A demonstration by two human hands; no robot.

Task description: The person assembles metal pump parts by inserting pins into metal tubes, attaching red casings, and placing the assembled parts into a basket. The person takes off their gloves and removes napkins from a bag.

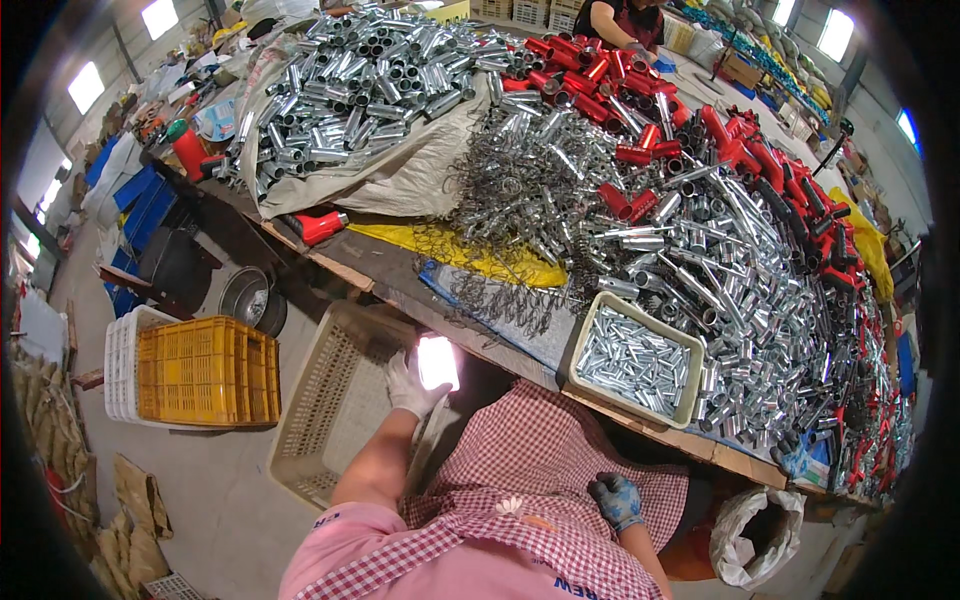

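Observation:
My left hand, in a white glove, is closed round a phone. Its lit face is washed out to a white glare. Hand and phone are over the near side of a large beige plastic crate, to the left of my lap. My right hand wears a blue patterned glove with dark fingertips. It rests on my red checked apron with fingers loosely bent and slightly apart, holding nothing I can see. A beige tray of small metal pins sits at the table edge, ahead of that hand.
Metal tubes, wire springs and red tubular parts lie heaped on the table. Yellow crates and a metal basin stand left; a white sack stands right. Another person works across the table.

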